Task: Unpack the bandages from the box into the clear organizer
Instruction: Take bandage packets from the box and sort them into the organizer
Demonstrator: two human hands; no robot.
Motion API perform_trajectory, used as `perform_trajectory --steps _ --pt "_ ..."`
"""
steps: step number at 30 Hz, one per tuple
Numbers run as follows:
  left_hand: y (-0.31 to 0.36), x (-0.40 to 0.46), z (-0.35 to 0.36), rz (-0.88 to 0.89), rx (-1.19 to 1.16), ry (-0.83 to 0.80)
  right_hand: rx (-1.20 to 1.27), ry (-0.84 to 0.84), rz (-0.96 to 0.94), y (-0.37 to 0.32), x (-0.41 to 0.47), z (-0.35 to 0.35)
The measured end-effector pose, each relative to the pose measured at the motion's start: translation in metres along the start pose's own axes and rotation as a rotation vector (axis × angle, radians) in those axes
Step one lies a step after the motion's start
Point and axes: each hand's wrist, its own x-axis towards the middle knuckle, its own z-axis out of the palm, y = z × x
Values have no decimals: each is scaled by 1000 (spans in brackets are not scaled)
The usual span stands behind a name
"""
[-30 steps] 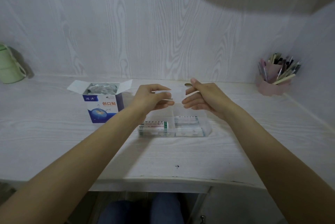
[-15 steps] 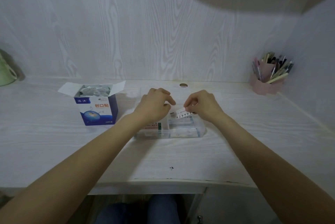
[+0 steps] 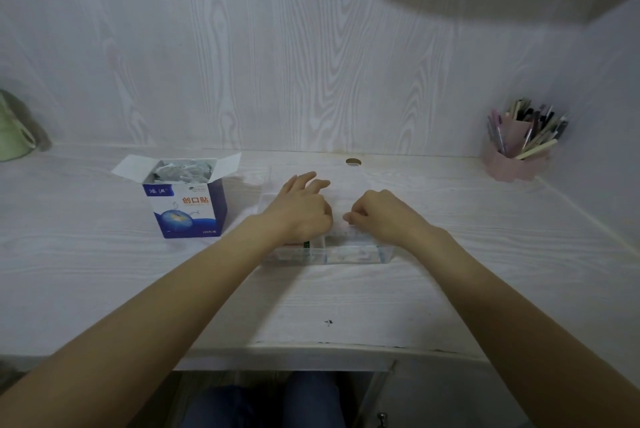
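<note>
Bare left hand (image 3: 300, 211) over the left half of the clear organizer (image 3: 349, 254), fingers stretched forward and loose, gripping nothing. Bare right hand (image 3: 382, 214) just beside it over the right half, fingers curled down into the organizer, maybe pinching a bandage, but too blurry to tell. White bandages (image 3: 349, 249) lying inside the near parts of the organizer. Blue and white box (image 3: 188, 211) standing upright on the pale wood desk (image 3: 104, 271), near the organizer on its left, flaps open, more bandages poking out on top. Pink pen cup (image 3: 516, 157) far off in the right back corner. Green cup (image 3: 14, 136) at the far left edge
</note>
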Motion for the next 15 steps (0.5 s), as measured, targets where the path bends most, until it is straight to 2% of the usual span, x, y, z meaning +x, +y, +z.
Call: perform_trajectory --steps 3,6,9,12,15 --pt "1 -4 -6 4 -31 65 63 39 1 -1 -3 -4" --pt "-3 -15 -18 -9 -130 173 136 198 -31 -9 -6 -8" --pt "-14 -35 -30 -34 -268 345 210 308 -99 -29 -7 -11" --pt "-35 -57 -43 -68 -282 572 292 332 -166 -57 -1 -9" --pt "-65 -75 -55 -157 -241 695 331 390 -259 -91 8 -4"
